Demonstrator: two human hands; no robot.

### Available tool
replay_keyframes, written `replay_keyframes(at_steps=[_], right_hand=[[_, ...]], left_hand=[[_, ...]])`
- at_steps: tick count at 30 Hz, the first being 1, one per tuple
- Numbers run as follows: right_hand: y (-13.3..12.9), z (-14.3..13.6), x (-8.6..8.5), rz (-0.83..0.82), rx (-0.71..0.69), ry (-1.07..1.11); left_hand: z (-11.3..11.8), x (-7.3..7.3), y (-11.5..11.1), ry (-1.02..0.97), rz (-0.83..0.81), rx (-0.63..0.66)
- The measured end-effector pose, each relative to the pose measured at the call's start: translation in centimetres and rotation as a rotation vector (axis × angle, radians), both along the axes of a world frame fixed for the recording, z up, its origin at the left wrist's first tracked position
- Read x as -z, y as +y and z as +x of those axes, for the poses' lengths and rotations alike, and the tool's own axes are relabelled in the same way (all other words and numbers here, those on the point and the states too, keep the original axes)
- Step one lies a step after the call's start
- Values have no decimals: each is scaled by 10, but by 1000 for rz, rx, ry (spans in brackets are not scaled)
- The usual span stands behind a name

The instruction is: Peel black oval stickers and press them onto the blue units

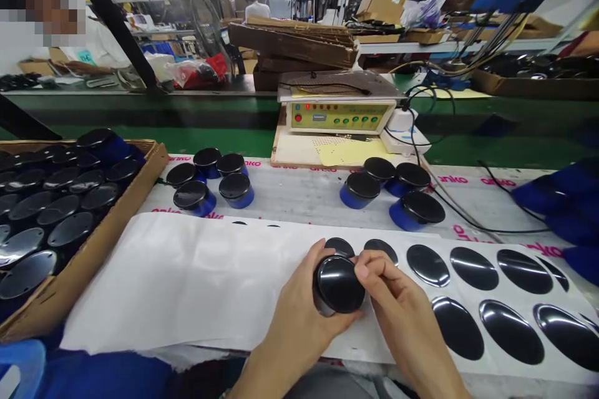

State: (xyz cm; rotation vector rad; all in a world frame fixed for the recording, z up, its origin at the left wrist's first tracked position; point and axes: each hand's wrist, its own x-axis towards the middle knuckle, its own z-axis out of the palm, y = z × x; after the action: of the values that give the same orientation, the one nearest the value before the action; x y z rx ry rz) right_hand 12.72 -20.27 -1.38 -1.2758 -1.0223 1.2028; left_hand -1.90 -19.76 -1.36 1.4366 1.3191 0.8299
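Near the front middle, my left hand (304,312) is wrapped round a cup-shaped part with a round glossy black top (340,283). The thumb and fingertips of my right hand (397,299) are pressed together at the upper right rim of that top. Whether they pinch a thin edge there is too small to tell. Under both hands lies a white sheet (196,287), with rows of black oval stickers (474,268) on its right part. Its left part is bare white.
A cardboard box (156,159) of black-topped parts stands at the left. Blue-sided, black-topped cups (236,190) stand in two groups behind the sheet. Farther back are a control box (339,117), cables and stacked cardboard (294,43). A person (100,43) is at the upper left.
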Motion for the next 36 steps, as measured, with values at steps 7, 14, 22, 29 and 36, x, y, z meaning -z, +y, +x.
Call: replay_keyframes(at_steps=[7,14,22,29,36], right_hand=[[3,-3,-6,88,40,-190],[2,-4,-9,183,39,-268],[1,-4,-5,203,45,-302],[0,-4,-4,225,38,-382],[0,-5,-4,265,41,-476]], left_hand=[[0,5,-1,23,25,-16],[-1,3,-1,45,11,11],[-1,4,1,52,25,20],[-1,2,0,61,20,31],[-3,3,0,67,50,47]])
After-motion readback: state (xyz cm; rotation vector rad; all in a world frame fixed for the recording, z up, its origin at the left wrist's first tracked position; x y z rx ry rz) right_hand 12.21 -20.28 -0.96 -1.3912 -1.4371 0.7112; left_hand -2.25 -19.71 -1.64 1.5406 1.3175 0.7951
